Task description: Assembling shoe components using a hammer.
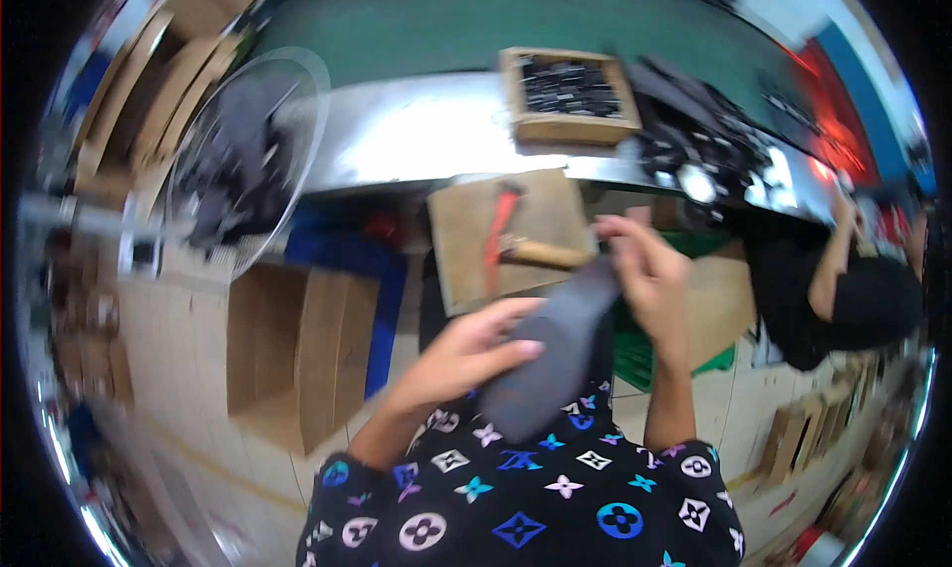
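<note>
A dark grey, flat, elongated piece [555, 354], broad at the near end and narrower at the far end, is held slanted in front of my body; its exact kind is unclear. My left hand [476, 354] grips its broad part from the left, thumb on top. At the narrow upper end my right hand [650, 275] has its fingers closed on the same piece. Just beyond lies a worn board [461, 220] bearing a red-handled tool [500, 225] and a tool with a wooden handle [545, 254]. Motion blurs the piece and the fingers somewhat.
A wooden box [575, 128] of small black parts stands on the metal ledge [416, 131] before a green belt [426, 22]. Dark pieces [233, 161] fill a clear round-rimmed container at left. An open cardboard box [302, 359] stands below. At right, a person [843, 299] works beside black parts.
</note>
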Motion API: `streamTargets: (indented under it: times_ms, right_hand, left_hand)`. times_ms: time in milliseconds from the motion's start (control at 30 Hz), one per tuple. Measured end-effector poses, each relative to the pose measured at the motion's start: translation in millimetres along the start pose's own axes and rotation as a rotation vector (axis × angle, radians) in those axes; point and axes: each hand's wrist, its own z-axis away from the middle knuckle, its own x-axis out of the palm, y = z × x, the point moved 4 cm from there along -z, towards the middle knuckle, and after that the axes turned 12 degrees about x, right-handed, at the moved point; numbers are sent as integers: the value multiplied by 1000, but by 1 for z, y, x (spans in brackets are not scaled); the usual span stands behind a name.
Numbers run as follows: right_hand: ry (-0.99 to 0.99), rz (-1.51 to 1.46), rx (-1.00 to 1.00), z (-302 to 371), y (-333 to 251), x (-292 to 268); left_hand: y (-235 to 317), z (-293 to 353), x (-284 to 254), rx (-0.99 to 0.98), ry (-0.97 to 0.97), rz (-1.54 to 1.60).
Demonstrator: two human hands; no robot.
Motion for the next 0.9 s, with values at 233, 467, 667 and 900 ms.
streamTargets:
  times_ms: [233,467,667,900]
  right_hand:
    - [134,247,-115,-56,39,-51]
    - [691,894,-130,-139,120,-198]
    - [560,264,-219,-127,21,-188]
    - [-95,22,-1041,-26,-137,-57]
  left_hand:
    - [110,83,-147,648,878,-542]
    - [135,121,-162,908,1399,-941]
    - [118,52,-107,946,1101,-1038]
    - [136,-50,36,997,377,-1740]
